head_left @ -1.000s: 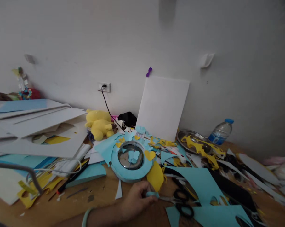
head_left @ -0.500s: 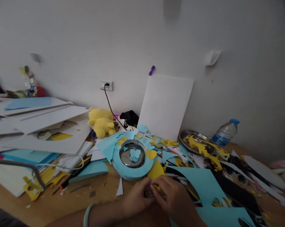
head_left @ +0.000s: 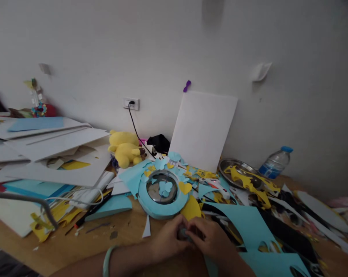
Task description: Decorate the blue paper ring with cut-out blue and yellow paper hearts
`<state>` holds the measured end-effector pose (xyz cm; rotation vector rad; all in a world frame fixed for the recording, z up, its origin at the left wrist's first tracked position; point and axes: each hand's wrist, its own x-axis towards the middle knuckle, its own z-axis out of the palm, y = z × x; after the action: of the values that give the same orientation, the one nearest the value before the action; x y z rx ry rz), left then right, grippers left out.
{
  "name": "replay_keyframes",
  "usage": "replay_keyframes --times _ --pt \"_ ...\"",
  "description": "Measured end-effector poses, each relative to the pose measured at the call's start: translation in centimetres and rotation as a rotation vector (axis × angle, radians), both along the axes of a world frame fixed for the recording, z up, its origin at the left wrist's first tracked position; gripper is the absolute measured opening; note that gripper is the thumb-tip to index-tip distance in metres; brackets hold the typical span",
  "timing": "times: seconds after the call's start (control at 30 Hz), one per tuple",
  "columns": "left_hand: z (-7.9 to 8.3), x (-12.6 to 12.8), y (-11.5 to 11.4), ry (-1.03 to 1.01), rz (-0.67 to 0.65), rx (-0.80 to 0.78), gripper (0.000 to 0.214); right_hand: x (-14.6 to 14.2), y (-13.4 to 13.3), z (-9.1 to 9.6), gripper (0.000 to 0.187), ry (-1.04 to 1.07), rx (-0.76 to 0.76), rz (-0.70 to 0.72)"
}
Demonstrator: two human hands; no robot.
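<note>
Scanning for writing, we read none: water bottle (head_left: 273, 163) label too blurred. Our left hand (head_left: 169, 237) and right hand (head_left: 211, 239) lay close together, low over table (head_left: 75, 246), knuckles up. Fingers (head_left: 176, 226) of both curled inward, pinching small blue-grey piece (head_left: 183, 233) between them. Piece sat just in front of blue ring (head_left: 150, 206), near yellow paper scrap (head_left: 191, 207). Pale green bangle (head_left: 107, 261) on left wrist.

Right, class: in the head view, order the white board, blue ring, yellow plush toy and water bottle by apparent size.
White board
Blue ring
Yellow plush toy and water bottle look alike.
</note>
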<state>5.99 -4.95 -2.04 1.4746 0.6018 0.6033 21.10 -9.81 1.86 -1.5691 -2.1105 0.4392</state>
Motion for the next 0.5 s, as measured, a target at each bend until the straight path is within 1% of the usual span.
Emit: replay_keyframes --times 0.13,0.27,0.5 --pt "0.10 0.01 0.00 -0.058 -0.021 -0.061 0.039 0.06 0.03 -0.42 0.011 0.006 0.056 -0.015" --pt "0.40 -0.01 -0.04 -0.133 -0.024 -0.117 0.045 0.00 -0.03 -0.67 0.010 0.024 0.087 -0.025" --pt "0.57 0.23 0.09 -0.200 -0.006 -0.174 0.049 -0.41 -0.20 -0.04 0.013 0.041 0.116 -0.026"
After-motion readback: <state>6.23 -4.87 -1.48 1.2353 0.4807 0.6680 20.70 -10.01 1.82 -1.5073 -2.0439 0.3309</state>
